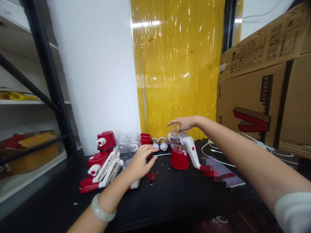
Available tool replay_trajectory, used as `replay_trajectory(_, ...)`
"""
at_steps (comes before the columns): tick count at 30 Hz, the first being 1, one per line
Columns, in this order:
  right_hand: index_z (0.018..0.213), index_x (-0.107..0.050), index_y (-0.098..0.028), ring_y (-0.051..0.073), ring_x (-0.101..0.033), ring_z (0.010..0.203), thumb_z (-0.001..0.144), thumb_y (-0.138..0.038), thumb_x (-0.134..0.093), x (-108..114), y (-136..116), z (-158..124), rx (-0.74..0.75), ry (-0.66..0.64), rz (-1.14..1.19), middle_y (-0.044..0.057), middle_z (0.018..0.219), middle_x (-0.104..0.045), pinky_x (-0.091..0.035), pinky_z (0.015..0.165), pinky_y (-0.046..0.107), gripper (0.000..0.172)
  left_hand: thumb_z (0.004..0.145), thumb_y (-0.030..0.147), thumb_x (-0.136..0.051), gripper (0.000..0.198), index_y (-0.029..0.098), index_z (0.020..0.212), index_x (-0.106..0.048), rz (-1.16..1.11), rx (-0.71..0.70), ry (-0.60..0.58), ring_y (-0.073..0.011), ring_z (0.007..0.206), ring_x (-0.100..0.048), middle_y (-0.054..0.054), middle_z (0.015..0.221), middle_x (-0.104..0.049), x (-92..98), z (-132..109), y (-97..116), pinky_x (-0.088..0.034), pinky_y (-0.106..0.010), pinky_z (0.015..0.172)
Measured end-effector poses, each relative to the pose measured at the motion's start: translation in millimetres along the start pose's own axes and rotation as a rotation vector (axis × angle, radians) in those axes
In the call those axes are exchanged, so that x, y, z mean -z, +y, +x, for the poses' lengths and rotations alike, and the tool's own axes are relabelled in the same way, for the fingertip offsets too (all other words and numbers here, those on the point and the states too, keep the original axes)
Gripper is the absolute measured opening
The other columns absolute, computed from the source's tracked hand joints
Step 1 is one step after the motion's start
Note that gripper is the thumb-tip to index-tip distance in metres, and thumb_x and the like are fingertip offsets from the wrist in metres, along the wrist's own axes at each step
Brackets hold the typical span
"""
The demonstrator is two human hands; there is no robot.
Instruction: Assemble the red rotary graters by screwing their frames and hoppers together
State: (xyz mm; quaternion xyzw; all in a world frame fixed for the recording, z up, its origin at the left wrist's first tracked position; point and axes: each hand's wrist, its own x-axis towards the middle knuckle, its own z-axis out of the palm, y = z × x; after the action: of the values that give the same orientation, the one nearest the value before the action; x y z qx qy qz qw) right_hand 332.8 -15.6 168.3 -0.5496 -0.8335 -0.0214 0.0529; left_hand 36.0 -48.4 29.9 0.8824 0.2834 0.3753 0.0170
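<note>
My right hand (186, 123) is stretched flat over the top of a hand-crank drum grater (179, 158); whether it touches the clear part below it, I cannot tell. The grater stands upright on a red base, with a metal drum and a white crank (193, 152) on its right side. My left hand (141, 163) hovers over the black table, thumb and fingers apart, with nothing visible between them. Just right of it lie small red pieces (152, 176) and a thin metal rod (161, 154). Two spare grating drums (163, 143) rest behind.
Left on the table (175, 200) are stacked red bases (106, 140), white crank handles (107, 171) with red grips, clear plastic parts (121, 150) and red containers (145, 138). To the right are a phone-like slab (221, 168), white cables (267, 147) and a large carton (252, 87).
</note>
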Motion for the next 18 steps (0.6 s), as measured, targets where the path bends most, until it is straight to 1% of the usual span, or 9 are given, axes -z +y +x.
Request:
replay_trajectory(2,0.141,-0.061,-0.032,0.03,-0.059,0.13,0.071,-0.017,-0.076,-1,-2,4,-0.006,0.019,0.02,0.007,0.141,-0.063,-0.048,0.106,0.043,0.073,0.095,0.036,-0.057,0.033,0.024,0.124,-0.068,-0.044,-0.009,-0.034,-0.0271,0.129,-0.057,-0.011,0.13,-0.068,-8.6,7,22,-0.045,-0.05,0.113)
replay_trajectory(5,0.132,-0.069,-0.031,0.029,-0.064,0.121,0.064,-0.014,-0.082,1,-7,7,-0.017,0.064,0.087,0.007,0.132,-0.068,-0.051,0.101,0.04,0.071,0.094,0.037,-0.058,0.044,0.021,0.135,-0.06,-0.091,0.042,-0.092,-0.0287,0.133,-0.055,-0.014,0.138,-0.064,-21.8,17,43,-0.042,-0.05,0.116)
replay_trajectory(7,0.131,-0.069,-0.03,0.029,-0.065,0.12,0.063,-0.012,-0.082,4,-11,7,-0.024,0.057,0.08,0.007,0.131,-0.068,-0.051,0.1,0.038,0.072,0.092,0.039,-0.06,0.053,0.019,0.141,-0.054,-0.126,0.1,-0.131,-0.0313,0.135,-0.054,-0.016,0.144,-0.06,-30.3,24,51,-0.042,-0.053,0.116)
replay_trajectory(9,0.136,-0.066,-0.029,0.029,-0.064,0.123,0.067,-0.013,-0.081,5,-13,6,-0.033,0.023,0.028,0.009,0.135,-0.067,-0.05,0.101,0.039,0.073,0.091,0.04,-0.061,0.061,0.017,0.146,-0.049,-0.162,0.142,-0.156,-0.0336,0.138,-0.052,-0.019,0.148,-0.055,-38.0,32,57,-0.04,-0.055,0.117)
replay_trajectory(11,0.141,-0.062,-0.029,0.029,-0.063,0.125,0.07,-0.015,-0.08,6,-12,6,-0.046,0.001,-0.013,0.011,0.137,-0.066,-0.05,0.1,0.039,0.074,0.09,0.041,-0.063,0.066,0.015,0.147,-0.045,-0.208,0.163,-0.158,-0.0353,0.14,-0.05,-0.021,0.151,-0.053,-44.6,40,63,-0.039,-0.056,0.118)
replay_trajectory(13,0.14,-0.063,-0.029,0.029,-0.065,0.122,0.07,-0.018,-0.081,5,-8,6,-0.063,0.011,-0.007,0.011,0.134,-0.068,-0.051,0.098,0.039,0.073,0.089,0.042,-0.065,0.067,0.015,0.147,-0.045,-0.258,0.162,-0.145,-0.0356,0.139,-0.052,-0.022,0.149,-0.053,-49.8,48,69,-0.04,-0.055,0.117)
replay_trajectory(15,0.135,-0.066,-0.03,0.028,-0.07,0.11,0.066,-0.021,-0.084,3,-4,6,-0.086,0.034,0.053,0.01,0.125,-0.072,-0.054,0.093,0.038,0.072,0.089,0.043,-0.065,0.065,0.017,0.146,-0.045,-0.296,0.15,-0.133,-0.0345,0.136,-0.055,-0.021,0.146,-0.057,-54.1,54,76,-0.042,-0.053,0.115)
replay_trajectory(17,0.133,-0.068,-0.029,0.024,-0.074,0.092,0.064,-0.026,-0.087,1,-1,4,-0.112,0.047,0.126,0.009,0.115,-0.075,-0.057,0.084,0.035,0.071,0.088,0.044,-0.066,0.066,0.019,0.145,-0.045,-0.293,0.159,-0.144,-0.0347,0.132,-0.057,-0.02,0.144,-0.059,-58.0,59,83,-0.044,-0.051,0.113)
replay_trajectory(18,0.133,-0.067,-0.029,0.022,-0.075,0.083,0.065,-0.03,-0.087,-1,-1,1,-0.125,0.048,0.15,0.01,0.114,-0.075,-0.058,0.08,0.034,0.071,0.087,0.045,-0.067,0.07,0.019,0.146,-0.043,-0.275,0.18,-0.154,-0.0359,0.132,-0.057,-0.021,0.143,-0.059,-60.1,60,85,-0.044,-0.052,0.111)
